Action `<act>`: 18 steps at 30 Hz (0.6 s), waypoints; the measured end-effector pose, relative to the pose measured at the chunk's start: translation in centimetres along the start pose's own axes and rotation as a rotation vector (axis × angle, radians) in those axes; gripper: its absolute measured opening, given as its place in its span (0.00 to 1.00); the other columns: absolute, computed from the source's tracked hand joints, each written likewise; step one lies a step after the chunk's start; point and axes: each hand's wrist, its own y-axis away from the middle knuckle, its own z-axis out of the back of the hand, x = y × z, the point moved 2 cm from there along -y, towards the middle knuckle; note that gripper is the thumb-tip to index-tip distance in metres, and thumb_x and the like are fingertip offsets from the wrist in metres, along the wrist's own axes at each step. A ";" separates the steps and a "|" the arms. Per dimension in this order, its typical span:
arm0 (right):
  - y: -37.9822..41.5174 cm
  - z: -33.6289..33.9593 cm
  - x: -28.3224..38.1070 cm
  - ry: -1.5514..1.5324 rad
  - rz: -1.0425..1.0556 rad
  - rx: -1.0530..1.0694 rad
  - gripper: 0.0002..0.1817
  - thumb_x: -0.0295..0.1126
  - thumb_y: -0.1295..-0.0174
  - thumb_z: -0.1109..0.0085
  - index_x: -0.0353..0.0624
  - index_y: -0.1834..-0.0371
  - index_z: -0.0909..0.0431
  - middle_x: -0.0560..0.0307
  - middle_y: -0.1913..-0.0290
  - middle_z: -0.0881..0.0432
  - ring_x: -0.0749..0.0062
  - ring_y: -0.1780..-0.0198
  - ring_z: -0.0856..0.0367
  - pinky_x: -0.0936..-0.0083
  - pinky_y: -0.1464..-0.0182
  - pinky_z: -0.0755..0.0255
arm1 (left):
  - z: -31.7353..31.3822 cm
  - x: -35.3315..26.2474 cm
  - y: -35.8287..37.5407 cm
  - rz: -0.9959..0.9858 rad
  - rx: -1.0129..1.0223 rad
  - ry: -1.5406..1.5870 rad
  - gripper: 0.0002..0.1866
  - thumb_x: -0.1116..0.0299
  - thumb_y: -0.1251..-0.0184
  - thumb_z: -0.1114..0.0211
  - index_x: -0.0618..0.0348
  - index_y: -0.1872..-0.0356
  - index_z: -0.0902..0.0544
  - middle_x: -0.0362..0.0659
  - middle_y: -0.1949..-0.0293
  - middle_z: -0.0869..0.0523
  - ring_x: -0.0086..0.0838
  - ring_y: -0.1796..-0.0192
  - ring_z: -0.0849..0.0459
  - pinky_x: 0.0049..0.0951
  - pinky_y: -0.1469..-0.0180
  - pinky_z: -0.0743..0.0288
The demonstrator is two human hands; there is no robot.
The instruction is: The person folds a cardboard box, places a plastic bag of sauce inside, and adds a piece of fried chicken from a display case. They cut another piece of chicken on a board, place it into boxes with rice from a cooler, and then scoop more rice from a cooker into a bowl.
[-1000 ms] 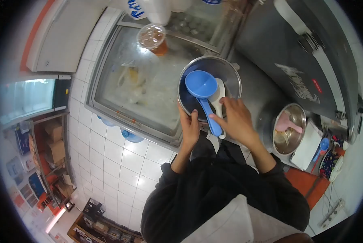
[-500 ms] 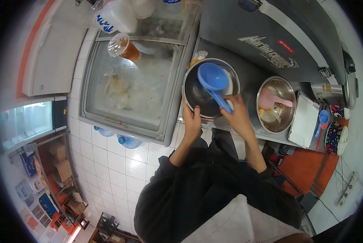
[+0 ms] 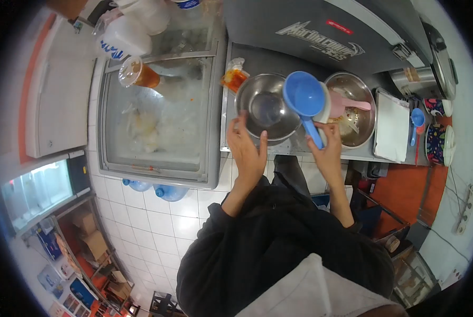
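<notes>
A shiny steel bowl (image 3: pixel 268 108) sits on the grey counter, with nothing visible inside it. My left hand (image 3: pixel 246 148) is at its near left side, fingers and thumb spread against the rim. To the right of the bowl, my right hand (image 3: pixel 327 150) grips the handle of a blue plastic dipper (image 3: pixel 304 95). Under the dipper shows the edge of a white round item (image 3: pixel 325 108), also at my right fingers; its kind is mostly hidden. Behind it stands a second steel bowl (image 3: pixel 359 87) with food residue and a pink dipper (image 3: pixel 347 105) in it.
A glass-topped freezer (image 3: pixel 157 121) on the left carries a cup of brown drink (image 3: pixel 141 74). A bag of orange sauce (image 3: pixel 235 76) lies behind the bowl. On the right are a white tray (image 3: pixel 392 124) and a small blue scoop (image 3: pixel 417 119). A large grey box (image 3: pixel 310 31) stands behind.
The blue dipper and white item have come out of the steel bowl and moved right in my right hand. My left hand's fingers have loosened and spread at the rim. The view has shifted.
</notes>
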 end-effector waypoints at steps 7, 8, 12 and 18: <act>2.3 -1.1 1.1 -0.198 0.021 0.075 0.20 0.29 0.47 0.39 0.39 0.49 0.26 0.46 0.58 0.34 0.54 0.56 0.28 0.66 0.53 0.32 | -3.7 -4.4 0.7 0.439 0.524 0.790 0.16 0.60 0.30 0.45 0.64 0.52 0.27 0.38 0.72 0.23 0.16 0.77 0.28 0.17 0.77 0.35; 2.5 -0.9 1.1 -0.265 0.001 0.113 0.20 0.30 0.45 0.40 0.40 0.48 0.26 0.46 0.58 0.34 0.54 0.56 0.28 0.66 0.53 0.32 | -3.9 -4.6 0.7 0.371 0.451 0.840 0.15 0.60 0.29 0.46 0.63 0.53 0.27 0.35 0.75 0.24 0.14 0.79 0.29 0.15 0.78 0.37; 3.3 -0.8 -2.0 -0.593 -0.186 0.035 0.14 0.27 0.32 0.58 0.40 0.47 0.25 0.53 0.60 0.35 0.71 0.63 0.27 0.78 0.61 0.30 | -4.1 -3.2 0.3 0.640 0.425 0.824 0.15 0.61 0.29 0.46 0.64 0.56 0.25 0.35 0.78 0.27 0.14 0.79 0.29 0.15 0.78 0.36; 5.8 -0.6 -5.9 -0.411 -0.312 0.078 0.13 0.23 0.33 0.61 0.39 0.51 0.25 0.52 0.59 0.34 0.68 0.63 0.27 0.75 0.59 0.30 | -3.1 -0.9 -1.0 0.568 0.379 0.732 0.15 0.61 0.29 0.46 0.65 0.56 0.25 0.36 0.77 0.26 0.15 0.80 0.29 0.16 0.78 0.35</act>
